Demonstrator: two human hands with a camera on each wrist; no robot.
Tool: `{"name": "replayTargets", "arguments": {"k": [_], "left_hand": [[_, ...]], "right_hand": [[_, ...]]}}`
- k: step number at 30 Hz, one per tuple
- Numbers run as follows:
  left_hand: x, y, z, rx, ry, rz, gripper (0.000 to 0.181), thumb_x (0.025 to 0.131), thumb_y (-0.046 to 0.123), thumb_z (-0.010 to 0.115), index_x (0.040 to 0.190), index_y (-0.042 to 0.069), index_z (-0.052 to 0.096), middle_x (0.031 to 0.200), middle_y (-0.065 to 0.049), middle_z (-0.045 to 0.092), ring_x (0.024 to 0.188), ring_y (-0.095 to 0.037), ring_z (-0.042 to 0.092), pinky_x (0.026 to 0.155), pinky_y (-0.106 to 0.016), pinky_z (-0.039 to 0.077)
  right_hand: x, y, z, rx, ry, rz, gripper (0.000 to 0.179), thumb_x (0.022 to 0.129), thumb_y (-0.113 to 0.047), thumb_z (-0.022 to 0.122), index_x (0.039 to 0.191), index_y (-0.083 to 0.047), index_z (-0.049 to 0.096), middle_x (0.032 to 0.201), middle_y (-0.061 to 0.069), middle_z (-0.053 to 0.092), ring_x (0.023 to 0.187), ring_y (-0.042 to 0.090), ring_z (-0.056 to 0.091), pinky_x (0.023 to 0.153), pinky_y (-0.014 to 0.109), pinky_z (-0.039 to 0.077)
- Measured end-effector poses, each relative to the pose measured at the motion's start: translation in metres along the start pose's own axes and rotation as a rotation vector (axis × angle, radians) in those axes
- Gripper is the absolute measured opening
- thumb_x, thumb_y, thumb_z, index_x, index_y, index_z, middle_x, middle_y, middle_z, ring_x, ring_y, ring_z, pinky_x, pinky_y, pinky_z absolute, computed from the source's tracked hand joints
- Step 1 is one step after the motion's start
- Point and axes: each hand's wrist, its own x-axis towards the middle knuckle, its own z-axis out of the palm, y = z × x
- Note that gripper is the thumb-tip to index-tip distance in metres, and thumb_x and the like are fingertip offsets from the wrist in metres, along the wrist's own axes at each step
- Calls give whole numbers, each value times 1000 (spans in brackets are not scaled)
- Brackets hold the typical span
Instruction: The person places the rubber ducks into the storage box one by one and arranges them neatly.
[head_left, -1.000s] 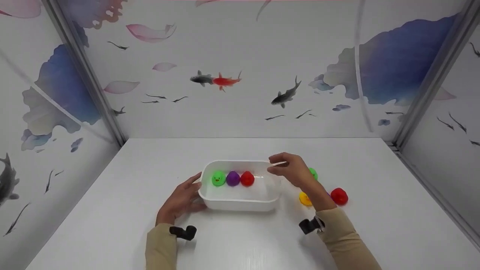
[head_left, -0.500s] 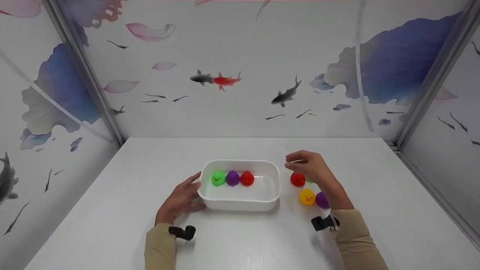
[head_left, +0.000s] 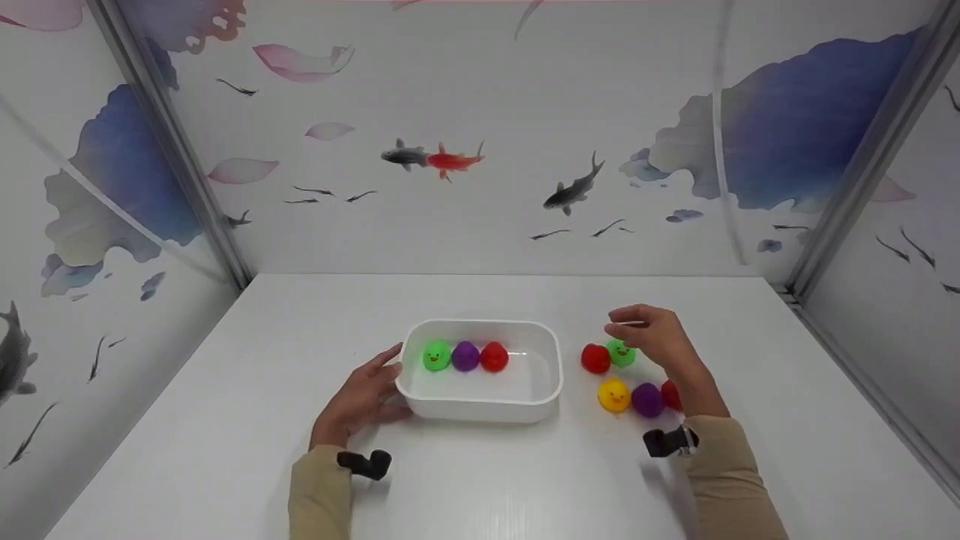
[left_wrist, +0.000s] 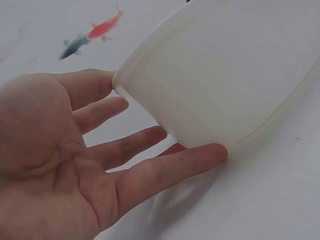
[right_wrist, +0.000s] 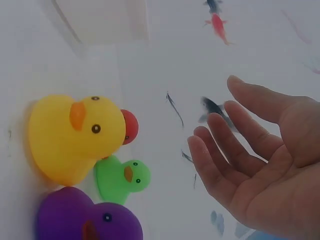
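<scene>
In the head view my left hand [head_left: 367,390] rests against the left end of a white plastic container [head_left: 480,411]. The left wrist view has its fingers extended, fingertips at the wall of the container [left_wrist: 220,85]. Inside, a green rubber duck [head_left: 436,355], a purple one [head_left: 466,356] and a red one [head_left: 494,357] sit in a row. My right hand [head_left: 656,337] is above the table, fingers loosely bent with nothing between them. Below it are a green duck [head_left: 621,353] and a red duck [head_left: 595,358].
Closer to the front on the right stand a yellow duck [head_left: 614,394], a purple duck [head_left: 647,400] and another red duck [head_left: 672,395], partly behind the right wrist. White panels printed with fish and petals [head_left: 480,225] enclose the table at the back and sides.
My right hand has moved right, from over the container's right rim to above the loose ducks. A red duck now shows on the table beside the container. The left hand stays put.
</scene>
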Motion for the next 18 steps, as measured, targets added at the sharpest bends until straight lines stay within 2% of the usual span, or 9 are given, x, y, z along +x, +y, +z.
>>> {"name": "replayTargets", "arguments": {"k": [7,13,18], "left_hand": [[0,2,1,8,-26,6,57,104,26,53,157,29,33,157,-18,43,138,-41,50,96,-53,57],[-2,3,1,49,-17,21,58,103,27,55,157,30,33,157,-19,42,135,-42,53,95,-53,57],[-2,3,2,48,-16,33,57,104,24,54,156,31,35,155,-19,45,134,-41,54,94,-54,57]], "right_hand": [[1,13,-11,17,3,26,57,94,-41,68,140,-10,54,141,18,57,129,36,56,118,55,38],[5,24,-12,-14,5,69,57,95,-41,67,142,-12,53,146,18,53,133,37,52,119,56,36],[8,32,-12,-26,0,109,55,95,-40,68,141,-14,54,149,18,49,137,39,47,119,58,34]]}}
